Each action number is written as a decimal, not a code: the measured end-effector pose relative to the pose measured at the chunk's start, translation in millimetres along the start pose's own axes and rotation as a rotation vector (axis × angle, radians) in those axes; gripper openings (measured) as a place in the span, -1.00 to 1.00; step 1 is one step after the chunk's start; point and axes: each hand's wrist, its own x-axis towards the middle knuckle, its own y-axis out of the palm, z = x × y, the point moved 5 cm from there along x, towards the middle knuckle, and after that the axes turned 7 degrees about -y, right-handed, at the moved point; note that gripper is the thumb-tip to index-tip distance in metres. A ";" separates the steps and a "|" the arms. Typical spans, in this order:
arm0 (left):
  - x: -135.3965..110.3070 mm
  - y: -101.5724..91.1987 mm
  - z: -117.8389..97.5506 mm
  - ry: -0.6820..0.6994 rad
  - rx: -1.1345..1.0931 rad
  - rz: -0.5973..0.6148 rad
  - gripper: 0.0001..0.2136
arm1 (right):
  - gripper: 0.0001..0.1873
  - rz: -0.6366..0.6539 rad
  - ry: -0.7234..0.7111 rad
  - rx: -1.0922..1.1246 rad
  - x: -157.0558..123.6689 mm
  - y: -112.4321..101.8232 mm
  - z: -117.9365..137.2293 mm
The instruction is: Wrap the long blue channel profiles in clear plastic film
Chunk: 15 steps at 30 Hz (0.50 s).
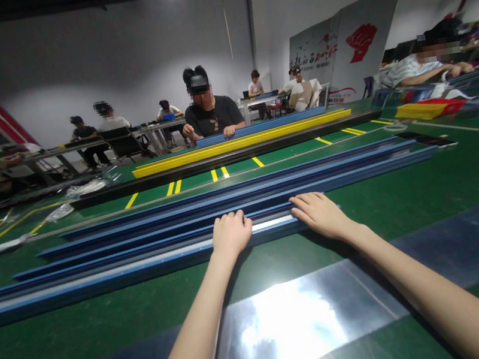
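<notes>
A long blue profile (113, 272), a trough-like channel with a pale strip along its inside, lies nearest to me and runs off the left edge of the view. My left hand (230, 234) is closed over it near the middle, thumb toward the right. Close to the channel's right end, my right hand (322, 216) grips it from above, with its fingers over the far wall; the fingertips are partly hidden. Just beyond both hands, several similar blue channels (242, 196) lie side by side on the green tabletop (152, 315).
A clear plastic sheet (357, 288) lies under my forearms, glaring with reflected light. Farther back are a black profile (202, 170) and a yellow profile (251, 138). A person (213, 111) sits across, hands at another blue profile. A yellow tray (422, 109) stands at right.
</notes>
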 end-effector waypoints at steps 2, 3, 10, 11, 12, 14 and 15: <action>0.0 0.4 0.0 -0.003 0.003 0.005 -0.70 | -0.50 0.001 -0.016 0.006 -2.2 1.2 -1.0; 0.0 0.6 0.0 -0.004 0.004 0.008 -0.70 | -0.49 0.002 -0.025 0.007 -3.8 2.0 -1.5; -0.1 1.0 -0.3 0.010 -0.002 -0.005 -0.70 | -0.39 0.017 -0.043 -0.041 -16.6 4.6 -0.7; -0.1 1.0 -0.3 0.013 -0.004 -0.006 -0.69 | -0.38 0.022 -0.040 -0.052 -17.5 4.3 0.3; -0.1 1.1 -0.3 0.013 -0.005 -0.006 -0.69 | -0.38 0.030 -0.036 -0.062 -18.0 3.8 1.3; 0.0 1.0 -0.3 0.014 -0.006 -0.009 -0.70 | -0.39 0.040 -0.033 -0.071 -18.3 1.4 3.5; -0.1 0.9 -0.4 0.014 -0.006 -0.010 -0.70 | -0.40 0.038 -0.035 -0.065 -18.1 -0.9 4.6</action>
